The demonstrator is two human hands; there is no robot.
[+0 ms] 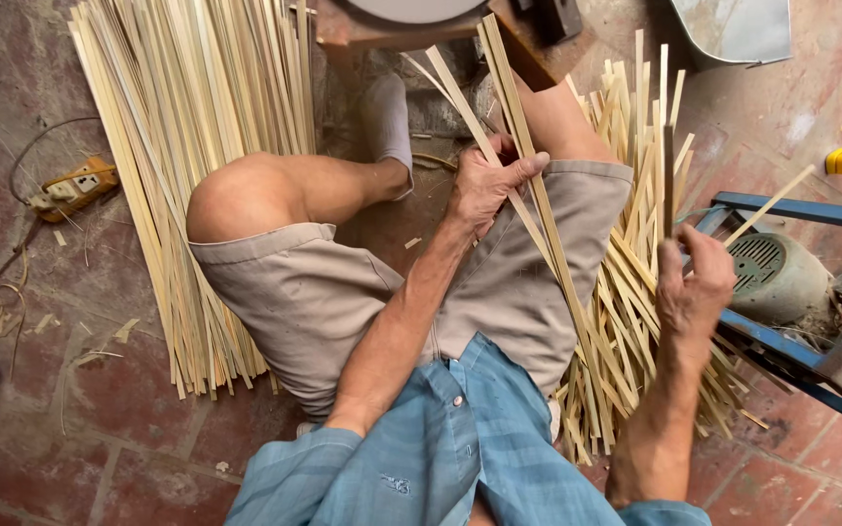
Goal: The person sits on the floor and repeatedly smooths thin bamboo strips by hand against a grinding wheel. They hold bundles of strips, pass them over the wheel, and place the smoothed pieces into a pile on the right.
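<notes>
Two hands: left grip [489,185] pinching several bamboo strips [528,175]; right grip [694,278] pinching one strip [668,175].

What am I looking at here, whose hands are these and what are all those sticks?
This is one picture from a camera worn on a person's head, looking down at their own lap as they sit. The left hand grips a few long pale strips. The right hand pinches a single strip upright. A big bundle of strips lies on the brick floor to the left, a looser pile to the right. A grey motor sits in a blue frame nearby.
</notes>
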